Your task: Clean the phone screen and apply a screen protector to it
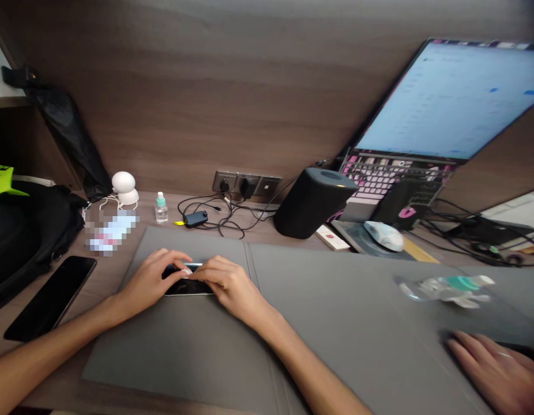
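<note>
We saw the left hand point(157, 272) pinching a small white piece point(187, 272) over the dark phone point(184, 287), left on the grey mat point(198, 340); the right hand point(230, 285) met the piece, its grip unclear to us.

Left hand point(157, 275) pinches a small white piece point(187, 272) over a dark phone point(187, 287) flat on the gray mat point(327, 311), right hand point(232, 285) with fingers at the same piece, its exact grip unclear. Second phone point(51, 297) on the counter point(103, 271) at left; upright small bottle point(161, 211), tangled cables point(228, 216), black speaker point(310, 204) and open laptop point(448, 104) behind. Far right, another person's hand point(500, 369), blurred, near a clear bottle point(440, 286) lying on its side.
</note>
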The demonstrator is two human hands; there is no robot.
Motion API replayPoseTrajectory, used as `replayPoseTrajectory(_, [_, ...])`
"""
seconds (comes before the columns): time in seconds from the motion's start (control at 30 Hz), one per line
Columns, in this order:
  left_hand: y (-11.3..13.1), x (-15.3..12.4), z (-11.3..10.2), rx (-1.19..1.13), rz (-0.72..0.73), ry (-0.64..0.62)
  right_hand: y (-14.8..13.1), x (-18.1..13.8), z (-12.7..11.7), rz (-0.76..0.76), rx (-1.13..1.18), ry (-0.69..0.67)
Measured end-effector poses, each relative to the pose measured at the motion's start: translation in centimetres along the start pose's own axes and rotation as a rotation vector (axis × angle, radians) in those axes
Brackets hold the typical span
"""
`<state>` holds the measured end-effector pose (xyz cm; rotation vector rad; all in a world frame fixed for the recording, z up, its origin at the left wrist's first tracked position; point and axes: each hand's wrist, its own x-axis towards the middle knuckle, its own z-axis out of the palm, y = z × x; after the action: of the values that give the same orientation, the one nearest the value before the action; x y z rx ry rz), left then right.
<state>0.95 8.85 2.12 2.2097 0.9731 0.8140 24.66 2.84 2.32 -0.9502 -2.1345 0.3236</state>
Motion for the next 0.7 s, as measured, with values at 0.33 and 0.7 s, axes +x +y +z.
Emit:
replayPoseTrajectory(0.33, [-1.0,1.1,0.2,-0.203,-0.139,0.058,0.7,-0.4,0.1,0.012,-0.163,-0.068])
replayPoseTrajectory(0.7, [-0.5,0.6,0.9,-0.168,-0.141,0.01,-1.1,0.8,2.0,-0.039,-0.185,-0.188])
